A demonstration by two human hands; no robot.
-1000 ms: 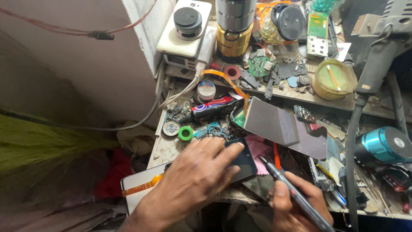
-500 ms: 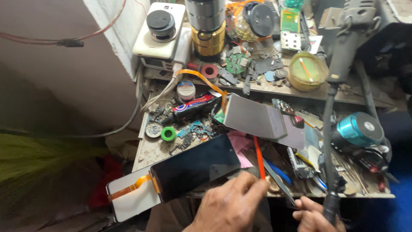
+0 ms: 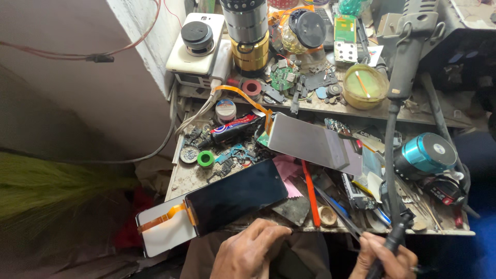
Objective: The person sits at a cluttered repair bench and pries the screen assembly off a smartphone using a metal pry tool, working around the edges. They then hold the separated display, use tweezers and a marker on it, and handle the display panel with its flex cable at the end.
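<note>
Black glass phone screen [image 3: 235,196] is lying at lower centre, probably fragile; hold its edges. Left hand [image 3: 248,253] is hovering empty, fingers curled; right hand [image 3: 385,256] is gripping a soldering handpiece [image 3: 395,235].

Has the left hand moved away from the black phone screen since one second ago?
Yes. The left hand lay flat on the black phone screen before; now it sits below the screen's near edge, off the glass, toward the person. The screen is uncovered.
</note>
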